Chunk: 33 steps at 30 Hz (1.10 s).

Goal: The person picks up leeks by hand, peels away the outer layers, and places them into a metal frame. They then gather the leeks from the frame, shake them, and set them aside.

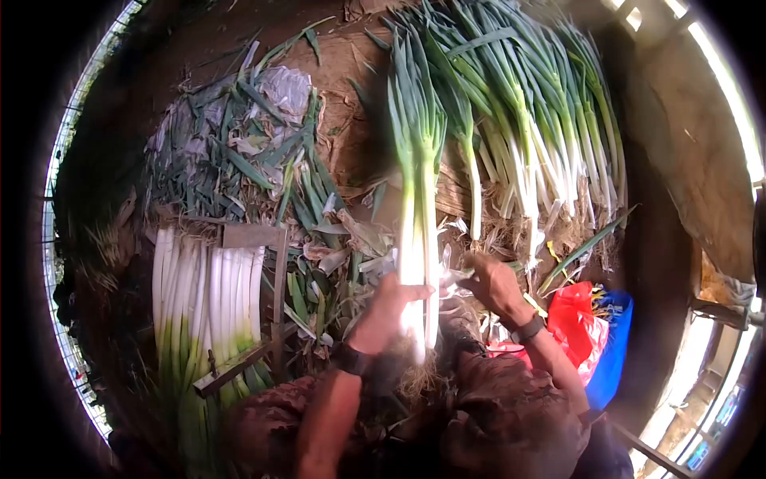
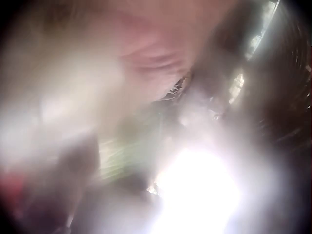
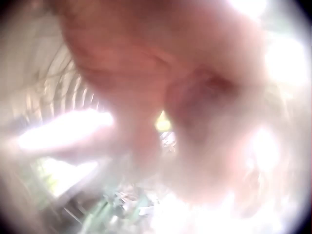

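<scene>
My left hand (image 1: pixel 381 315) grips a few long green onions (image 1: pixel 407 172) by their white stalks, thumb across the front, in the head view. Their green leaves point away from me and the roots (image 1: pixel 419 379) hang between my knees. Just right of the stalks is my right hand (image 1: pixel 496 287), fingers bent toward them, with a pale, skin-like strip at the fingertips. I cannot tell whether it pinches that strip. The left wrist view is blurred, with part of a hand (image 2: pixel 156 63) at the top. A blurred hand (image 3: pixel 131 73) fills the upper right wrist view.
Untrimmed green onions (image 1: pixel 527 136) lie in a row at the back right. White-stalked onions (image 1: pixel 235 295) stand stacked in a wooden frame (image 1: pixel 281 279) on the left. Leaf scraps (image 1: pixel 247 152) are heaped behind it. A red bag (image 1: pixel 576 327) and blue container (image 1: pixel 613 343) sit right.
</scene>
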Each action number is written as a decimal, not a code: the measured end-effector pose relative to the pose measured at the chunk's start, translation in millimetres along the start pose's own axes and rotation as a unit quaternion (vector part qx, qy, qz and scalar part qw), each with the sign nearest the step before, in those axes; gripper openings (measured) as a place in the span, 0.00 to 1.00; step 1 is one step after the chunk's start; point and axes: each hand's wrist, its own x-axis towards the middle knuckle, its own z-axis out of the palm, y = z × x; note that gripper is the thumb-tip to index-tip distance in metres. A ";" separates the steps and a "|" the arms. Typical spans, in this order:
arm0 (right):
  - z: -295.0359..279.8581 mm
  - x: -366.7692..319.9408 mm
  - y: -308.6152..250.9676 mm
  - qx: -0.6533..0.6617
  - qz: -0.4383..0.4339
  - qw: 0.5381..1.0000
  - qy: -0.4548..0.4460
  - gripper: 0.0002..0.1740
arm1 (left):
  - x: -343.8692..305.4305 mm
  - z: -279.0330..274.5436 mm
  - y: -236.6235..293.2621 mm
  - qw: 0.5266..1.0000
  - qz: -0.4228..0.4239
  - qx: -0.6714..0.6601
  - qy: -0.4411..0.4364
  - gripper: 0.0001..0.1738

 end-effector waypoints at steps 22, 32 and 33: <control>-175.9 -121.3 -377.4 0.128 -0.531 0.827 0.130 0.17 | -260.2 15.9 189.3 0.825 0.518 0.200 0.108 0.33; -153.7 -142.5 -345.8 0.168 -0.474 0.861 0.080 0.25 | -273.3 34.8 144.4 0.880 0.444 0.141 0.095 0.15; -152.5 -154.3 -345.1 0.237 -0.418 0.876 0.046 0.26 | -276.2 38.2 142.5 0.894 0.421 0.106 0.110 0.17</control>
